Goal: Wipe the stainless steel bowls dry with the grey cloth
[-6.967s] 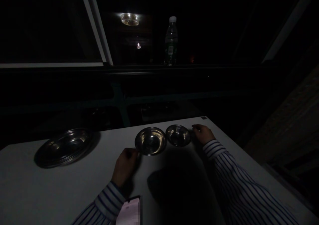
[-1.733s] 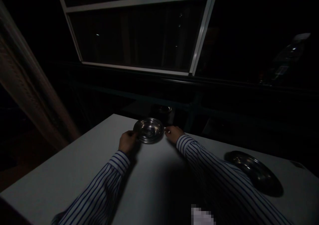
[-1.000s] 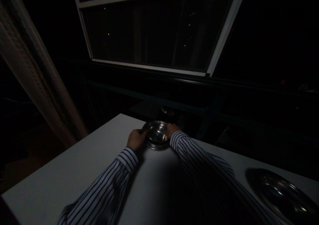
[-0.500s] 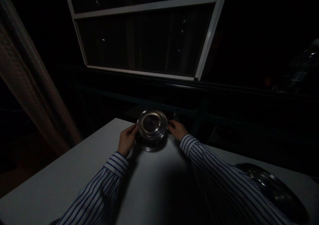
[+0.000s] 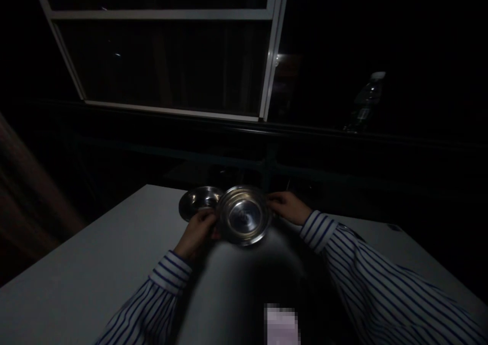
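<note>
Dimness is filling the room, where a white window frame (image 5: 168, 14) is showing pale at the back, a curtain (image 5: 23, 192) is hanging at the far left and a white-capped bottle (image 5: 368, 101) is standing beyond the table (image 5: 114, 243), toward the right. Near the table's far edge, a round metal dish (image 5: 244, 216) is being held between the two hands, its shiny face being turned toward the viewer; whether the inside or the underside is being shown cannot be told. By the left hand (image 5: 196, 233), the dish is being pinched at its left rim, the fingers being closed narrowly with the thumb near them. By the right hand (image 5: 292, 207), the opposite rim is being gripped at the fingertips, the grasp likewise being kept narrow. Both wrists are being covered by striped sleeves (image 5: 366, 274). Just behind the left hand, a metal bowl (image 5: 194, 200) is resting open side up on the table, its right side being partly overlapped by the held dish. At the bottom, a pale pinkish patch (image 5: 282, 324) is being blurred by coarse pixels.
</note>
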Demonstrator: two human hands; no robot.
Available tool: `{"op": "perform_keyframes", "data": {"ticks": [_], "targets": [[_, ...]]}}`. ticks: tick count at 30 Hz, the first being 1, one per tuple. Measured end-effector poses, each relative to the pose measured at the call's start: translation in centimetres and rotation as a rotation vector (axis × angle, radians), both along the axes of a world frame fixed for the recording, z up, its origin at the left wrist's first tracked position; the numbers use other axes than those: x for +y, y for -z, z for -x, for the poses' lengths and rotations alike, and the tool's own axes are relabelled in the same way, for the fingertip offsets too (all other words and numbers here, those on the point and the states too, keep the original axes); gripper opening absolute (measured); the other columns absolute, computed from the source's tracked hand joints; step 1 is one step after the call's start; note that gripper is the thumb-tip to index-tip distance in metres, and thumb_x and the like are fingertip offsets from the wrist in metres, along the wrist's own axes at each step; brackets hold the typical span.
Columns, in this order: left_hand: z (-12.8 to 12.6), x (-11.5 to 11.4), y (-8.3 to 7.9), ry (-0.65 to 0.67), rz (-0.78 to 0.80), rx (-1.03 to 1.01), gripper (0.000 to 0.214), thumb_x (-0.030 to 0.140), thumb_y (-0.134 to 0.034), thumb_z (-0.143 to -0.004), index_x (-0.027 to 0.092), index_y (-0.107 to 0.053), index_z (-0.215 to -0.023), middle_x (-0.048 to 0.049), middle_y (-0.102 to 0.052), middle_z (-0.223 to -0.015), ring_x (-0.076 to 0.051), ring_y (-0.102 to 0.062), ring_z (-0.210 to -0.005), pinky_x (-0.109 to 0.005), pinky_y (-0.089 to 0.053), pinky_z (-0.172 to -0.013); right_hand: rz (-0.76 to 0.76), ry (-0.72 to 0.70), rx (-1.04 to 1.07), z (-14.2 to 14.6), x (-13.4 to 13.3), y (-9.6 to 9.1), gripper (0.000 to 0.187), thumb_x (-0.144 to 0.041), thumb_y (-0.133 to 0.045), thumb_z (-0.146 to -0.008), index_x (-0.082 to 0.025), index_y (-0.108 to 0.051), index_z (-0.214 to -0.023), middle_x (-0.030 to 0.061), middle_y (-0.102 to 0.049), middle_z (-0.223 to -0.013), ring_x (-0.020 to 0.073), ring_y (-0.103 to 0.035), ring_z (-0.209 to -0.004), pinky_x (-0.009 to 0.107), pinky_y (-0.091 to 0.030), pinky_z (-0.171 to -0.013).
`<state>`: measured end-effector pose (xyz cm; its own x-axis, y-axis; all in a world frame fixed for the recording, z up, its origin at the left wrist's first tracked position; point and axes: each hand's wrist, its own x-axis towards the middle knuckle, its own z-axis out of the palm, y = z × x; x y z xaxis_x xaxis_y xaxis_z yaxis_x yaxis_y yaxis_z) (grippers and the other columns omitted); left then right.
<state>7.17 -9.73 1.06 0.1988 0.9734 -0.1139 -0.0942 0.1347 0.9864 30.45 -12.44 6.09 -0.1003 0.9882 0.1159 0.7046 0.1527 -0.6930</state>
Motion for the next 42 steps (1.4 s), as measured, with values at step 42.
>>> {"op": "perform_keyframes", "data": {"ticks": [42], "targets": [[-7.7, -11.5, -1.6, 0.367, -0.28, 0.015, 0.042, 0.034, -0.058, -0.071, 0.017, -0.051, -0.11, -0.0079, -0.058, -0.113, -0.02, -0.053, -0.103, -0.03, -0.041, -0.087, -0.104, 0.192, 0.846, 0.6, -12.3, 6.4, 0.028, -0.039, -0.06, -0.067, -0.018, -0.066, -0.085, 0.0068, -0.067, -0.089, 0.0232, -0.06, -0.088, 0.036, -0.046, -0.079]]}}
